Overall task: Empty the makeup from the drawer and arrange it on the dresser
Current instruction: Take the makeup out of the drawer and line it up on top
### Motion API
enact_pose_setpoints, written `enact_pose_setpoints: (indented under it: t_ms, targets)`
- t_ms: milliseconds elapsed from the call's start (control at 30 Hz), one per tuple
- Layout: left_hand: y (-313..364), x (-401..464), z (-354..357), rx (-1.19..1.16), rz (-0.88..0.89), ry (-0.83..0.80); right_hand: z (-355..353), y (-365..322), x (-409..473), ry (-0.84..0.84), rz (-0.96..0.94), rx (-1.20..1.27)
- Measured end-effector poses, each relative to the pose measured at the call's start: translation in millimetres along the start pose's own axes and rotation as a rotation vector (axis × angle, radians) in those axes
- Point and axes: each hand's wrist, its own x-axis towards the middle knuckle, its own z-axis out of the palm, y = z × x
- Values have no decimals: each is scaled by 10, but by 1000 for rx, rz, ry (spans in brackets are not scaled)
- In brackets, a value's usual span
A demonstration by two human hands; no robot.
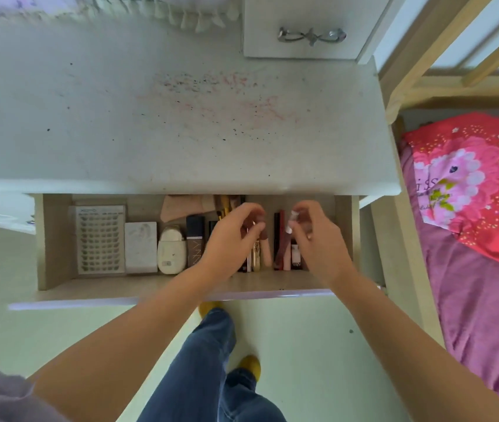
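Jeans and yellow slippers point(249, 365) down on the floor, and above them both forearms reach into the open drawer point(56, 239), which is pulled out beneath the white worktop point(151, 123). Left hand point(230, 239) hovers over the middle of the row, fingers curled down as if pinching a slim tube, though what they actually hold is hidden under the knuckles, so I can't say for certain. Right hand point(318, 239) is beside it, fingers bent around what looks like a small pale-capped tube point(292, 216); blur makes that a judgement, not a certainty.

My read: this is the first pick, since the stained worktop carries no makeup yet. To do it well, lift each tube straight up out of the row so the neighbours don't topple, and set it upright well back on the worktop, leaving the front edge free for later pieces.

Now the drawer's contents, left to right: a false-lash card point(100, 239) lying flat, a white square box point(141, 246) touching it, a cream rounded compact point(171, 254), a dark foundation bottle point(195, 242), then a tight rank of lipsticks and glosses point(281, 242) between and under the hands. Behind them, peach sponges point(178, 208) and yellow-handled brushes point(225, 207) sit against the drawer's back. Everything is still inside the drawer.
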Motion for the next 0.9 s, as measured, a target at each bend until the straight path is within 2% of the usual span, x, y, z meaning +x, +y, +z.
enact_pose_setpoints:
  t_ms: [67, 167, 300, 433, 700, 900]
  targets:
    - [277, 144, -287, -127, 70, 42, -267, -232, 201, 88, -41, 107]
    - [583, 696, -644, -131, 46, 54, -586, -560, 781, 150, -75, 172]
    - [634, 1562, -798, -119, -155, 29, -598, -752, 1658, 63, 10, 103]
    - [476, 2033, -771, -73, -213, 43, -391, -720, 2203, -5, 45, 51]
    - [254, 2266, -800, 150, -185, 136, -192, -679, 2459, -8, 39, -46]
    - [314, 2179, -811, 15, -239, 131, -251, -722, 2298, 0, 66, 22]
